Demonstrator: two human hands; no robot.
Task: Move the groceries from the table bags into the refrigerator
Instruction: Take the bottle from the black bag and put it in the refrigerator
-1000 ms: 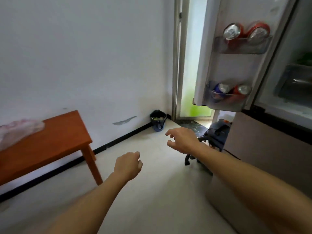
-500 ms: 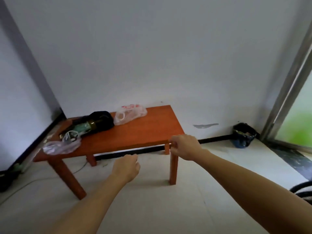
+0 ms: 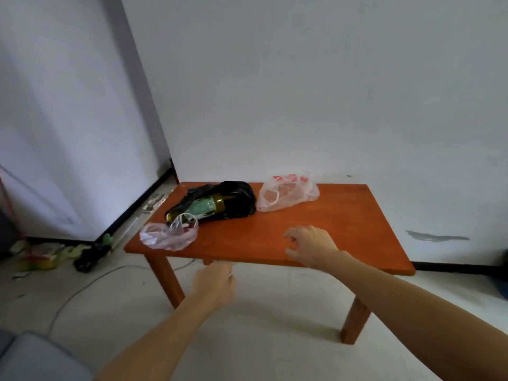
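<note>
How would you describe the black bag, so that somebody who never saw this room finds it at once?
Find the orange-brown table by the white wall. On its left half the black bag lies between a near clear bag and a red-printed clear bag. Only it is dark, with a green-labelled bottle inside.

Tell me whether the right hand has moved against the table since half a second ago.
Yes. The right hand was at the near right corner of the table; now it is over the tabletop, nearer the black bag.
</note>
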